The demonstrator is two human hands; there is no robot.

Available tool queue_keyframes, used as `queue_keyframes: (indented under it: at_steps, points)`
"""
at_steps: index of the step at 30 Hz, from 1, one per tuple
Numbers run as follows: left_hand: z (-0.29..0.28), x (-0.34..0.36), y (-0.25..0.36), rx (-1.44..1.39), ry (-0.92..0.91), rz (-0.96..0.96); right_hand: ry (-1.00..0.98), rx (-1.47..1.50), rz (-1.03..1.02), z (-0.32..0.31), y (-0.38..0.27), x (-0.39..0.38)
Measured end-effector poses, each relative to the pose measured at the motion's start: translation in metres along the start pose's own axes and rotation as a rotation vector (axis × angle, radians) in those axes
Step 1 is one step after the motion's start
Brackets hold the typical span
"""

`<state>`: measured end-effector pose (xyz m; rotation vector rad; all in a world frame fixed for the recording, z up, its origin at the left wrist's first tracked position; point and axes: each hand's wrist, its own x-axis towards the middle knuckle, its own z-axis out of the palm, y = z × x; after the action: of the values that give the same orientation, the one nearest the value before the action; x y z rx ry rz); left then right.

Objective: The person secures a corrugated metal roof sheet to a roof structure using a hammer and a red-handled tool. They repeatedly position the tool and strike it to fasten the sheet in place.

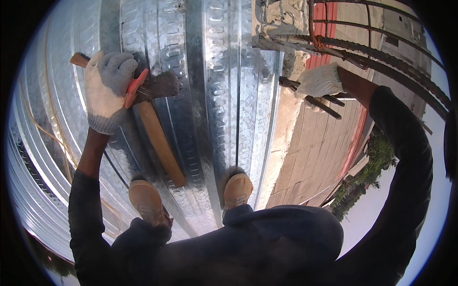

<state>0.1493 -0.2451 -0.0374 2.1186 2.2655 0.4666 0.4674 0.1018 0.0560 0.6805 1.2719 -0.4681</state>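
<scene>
My left hand, in a pale knit glove, is closed around the head end of a hatchet-like tool. Its dark, flared blade sticks out to the right of the fist, and its wooden handle slants down toward my feet. A flat red piece, its kind unclear, sits at the fingers against the metal. A rusty brown end shows on the fist's other side. At the right, my gloved right hand grips dark pincers, jaws pointing left, handles showing below. The palm hides their middle.
I stand in brown shoes on ribbed, shiny metal decking. Along its right edge runs rough concrete, beyond which a lower plank-like surface shows. Bent steel bars jut in from the upper right. A thin cable lies at left.
</scene>
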Motion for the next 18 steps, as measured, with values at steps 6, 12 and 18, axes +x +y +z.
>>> queue_keyframes:
  at_steps: [6, 12, 18]
  points:
    - [-0.003, 0.003, -0.001, -0.044, -0.019, 0.009, 0.269, -0.851, -0.566, 0.038, 0.048, 0.050]
    - [0.003, -0.002, -0.003, 0.047, -0.042, 0.013, 0.312, -0.246, -0.307, 0.046, 0.029, 0.025]
    - [-0.004, 0.014, 0.012, 0.159, -0.059, 0.004, 0.175, 0.331, -0.119, 0.040, 0.036, 0.030]
